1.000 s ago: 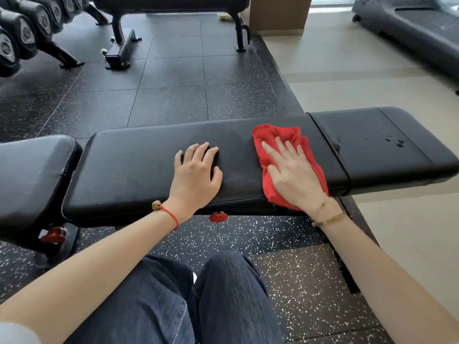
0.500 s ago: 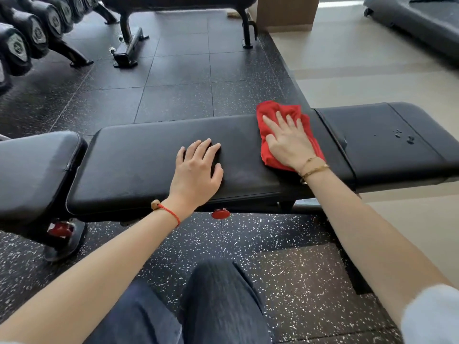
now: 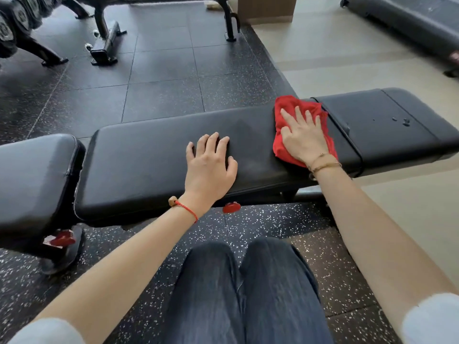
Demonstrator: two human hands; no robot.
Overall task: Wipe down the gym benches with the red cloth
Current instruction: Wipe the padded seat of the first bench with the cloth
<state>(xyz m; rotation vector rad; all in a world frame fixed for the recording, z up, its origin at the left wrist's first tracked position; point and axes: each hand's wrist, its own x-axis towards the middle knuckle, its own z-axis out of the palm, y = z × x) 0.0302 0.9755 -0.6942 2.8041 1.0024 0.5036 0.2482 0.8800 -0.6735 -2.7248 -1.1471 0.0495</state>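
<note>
A black padded gym bench [image 3: 149, 160] runs across the view in front of me. My right hand [image 3: 301, 139] lies flat, fingers spread, pressing the red cloth [image 3: 288, 108] onto the right end of the long pad, next to the gap before the seat pad [image 3: 387, 125]. A few water drops [image 3: 401, 120] sit on that seat pad. My left hand [image 3: 210, 167] rests palm down on the middle of the long pad, holding nothing.
Another black pad [image 3: 32, 177] adjoins on the left. A second bench frame [image 3: 106, 43] and a dumbbell rack [image 3: 17, 28] stand behind on the black rubber floor. A dark machine [image 3: 407, 23] is at the far right. My knees [image 3: 238, 294] are below the bench.
My right hand slid the red cloth from the near edge of the pad towards the far edge. My left hand stayed in place on the pad.
</note>
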